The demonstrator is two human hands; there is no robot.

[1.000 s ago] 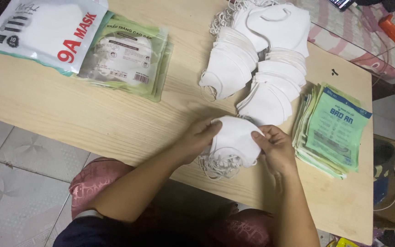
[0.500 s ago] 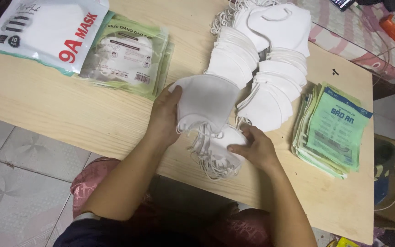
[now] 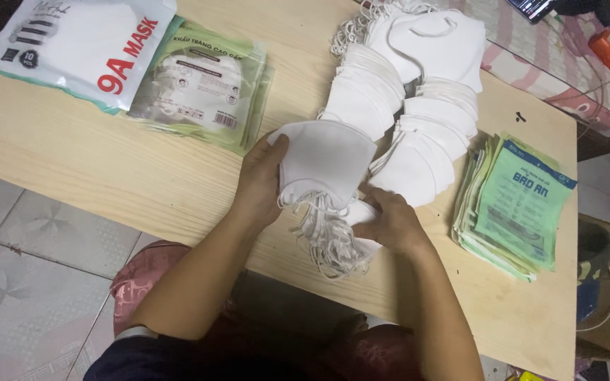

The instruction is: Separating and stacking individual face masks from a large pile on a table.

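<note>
My left hand grips the left edge of a small stack of white folded face masks, lifted and tilted above the wooden table. Their ear loops hang down in a tangle. My right hand holds the lower end of the same stack, near the table's front edge. Just beyond lies a long fanned row of loose white masks, reaching to the far side of the table.
A pile of flat green empty pouches lies right of my hands. Filled green mask packs and a white mask pack lie at the far left. An orange tool rests beyond the table. Tiled floor shows at left.
The mask stack was flat near the table edge between both hands. My left hand has since lifted its end up and away, while my right hand stays at the lower end.
</note>
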